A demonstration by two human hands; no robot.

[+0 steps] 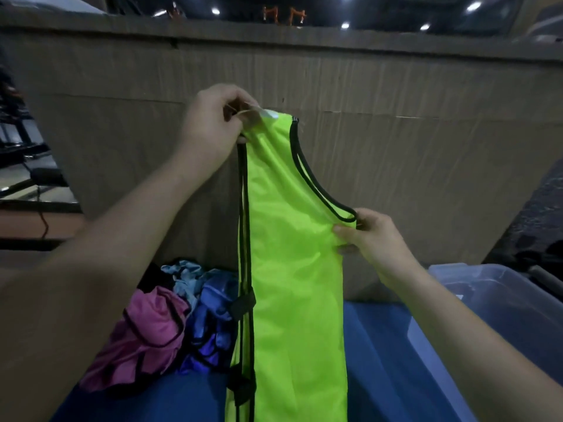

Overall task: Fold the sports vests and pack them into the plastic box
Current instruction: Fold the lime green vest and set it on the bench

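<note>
A neon green sports vest [292, 269] with black trim hangs upright in front of me, folded lengthwise, its lower end reaching past the frame's bottom. My left hand [213, 123] pinches its shoulder straps at the top. Lower on the right, my right hand [374, 236] pinches the vest's edge at the bottom of the black-trimmed armhole. On the blue table [374, 360] to the left lies a heap of vests: a pink one [143, 339], a blue one [213, 324] and a light blue one [185, 275]. The clear plastic box [493, 300] stands at the right, partly behind my right forearm.
A tall cardboard wall [396, 117] stands close behind the table across the whole width. Dark shelving and floor show at the far left.
</note>
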